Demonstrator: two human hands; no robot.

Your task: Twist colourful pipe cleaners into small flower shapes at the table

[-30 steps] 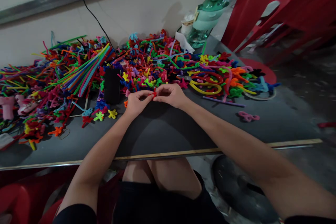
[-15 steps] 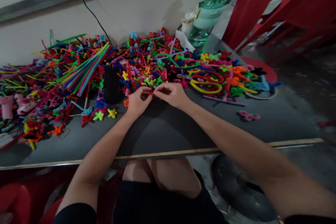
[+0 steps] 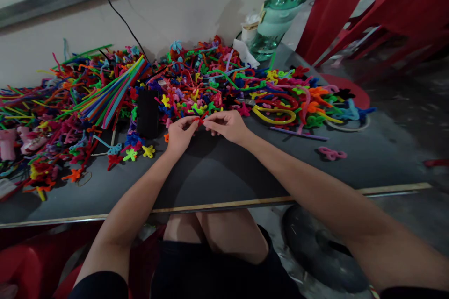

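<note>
Between my two hands is a small red pipe cleaner (image 3: 201, 122), mostly covered by the fingers. My left hand (image 3: 181, 135) pinches its left side between thumb and fingertips. My right hand (image 3: 226, 125) pinches the other side, with the fingertips of both hands almost meeting. Just behind them lies a large heap of coloured pipe cleaners (image 3: 189, 88), many bent into small flower and loop shapes. To the left of my left hand, a black phone (image 3: 148, 113) leans on the heap. A yellow pipe-cleaner flower (image 3: 148, 151) lies in front of the phone.
A bundle of straight pipe cleaners (image 3: 115, 91) rests on the heap at left. Yellow-handled scissors (image 3: 275, 114) lie right of my hands. A pink looped piece (image 3: 331, 153) sits farther right on the dark table (image 3: 231, 173). A green bottle (image 3: 277, 23) stands at the back.
My left hand has shifted slightly left and its fingers have closed more, so more of the red pipe cleaner shows between the hands. The right hand has barely moved.
</note>
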